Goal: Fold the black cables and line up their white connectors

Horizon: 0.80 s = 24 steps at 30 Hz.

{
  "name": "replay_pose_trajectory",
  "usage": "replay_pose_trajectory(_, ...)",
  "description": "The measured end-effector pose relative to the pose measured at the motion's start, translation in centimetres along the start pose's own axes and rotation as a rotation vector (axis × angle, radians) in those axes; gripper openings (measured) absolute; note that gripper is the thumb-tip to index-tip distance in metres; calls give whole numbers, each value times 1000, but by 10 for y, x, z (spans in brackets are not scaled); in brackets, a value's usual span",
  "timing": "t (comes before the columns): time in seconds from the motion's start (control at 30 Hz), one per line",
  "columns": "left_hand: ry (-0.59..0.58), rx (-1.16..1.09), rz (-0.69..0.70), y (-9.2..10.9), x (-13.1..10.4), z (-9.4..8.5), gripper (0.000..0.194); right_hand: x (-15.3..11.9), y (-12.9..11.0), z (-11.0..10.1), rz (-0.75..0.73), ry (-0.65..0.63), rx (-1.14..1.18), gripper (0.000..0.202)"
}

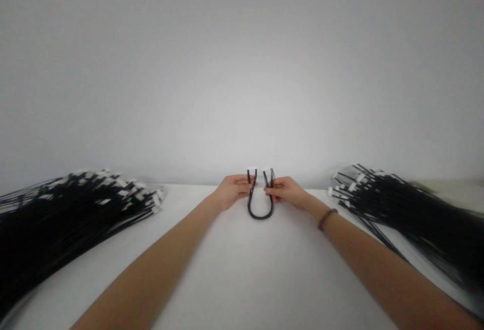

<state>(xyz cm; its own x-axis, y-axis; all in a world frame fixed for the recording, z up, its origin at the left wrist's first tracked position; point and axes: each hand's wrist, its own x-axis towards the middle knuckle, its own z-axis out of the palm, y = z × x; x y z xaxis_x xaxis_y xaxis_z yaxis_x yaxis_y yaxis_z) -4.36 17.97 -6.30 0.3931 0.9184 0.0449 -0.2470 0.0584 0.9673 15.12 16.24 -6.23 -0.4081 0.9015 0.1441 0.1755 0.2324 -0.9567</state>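
Between my two hands a short black wire harness (260, 217) hangs bent into a U, its white connectors pointing up. My left hand (233, 190) pinches the left end just below its white connector (252, 168). With thumb and fingers closed, my right hand (286, 190) grips the other end below a second white connector (268, 170). The two ends are a small gap apart, and the wires fork near each connector. A brown bracelet circles my right wrist.
A large pile of black wire harnesses (68, 229) with white connectors lies on the left of the white table (242, 279). Another such pile of harnesses (419, 214) lies on the right. A plain pale wall (242, 67) rises behind the table.
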Motion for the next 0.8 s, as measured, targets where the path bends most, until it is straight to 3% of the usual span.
replay_pose_trajectory(0.8, -70, -3, 27, 4, -3, 3, 23, 1, 4, -3, 7, -37, 62, 31)
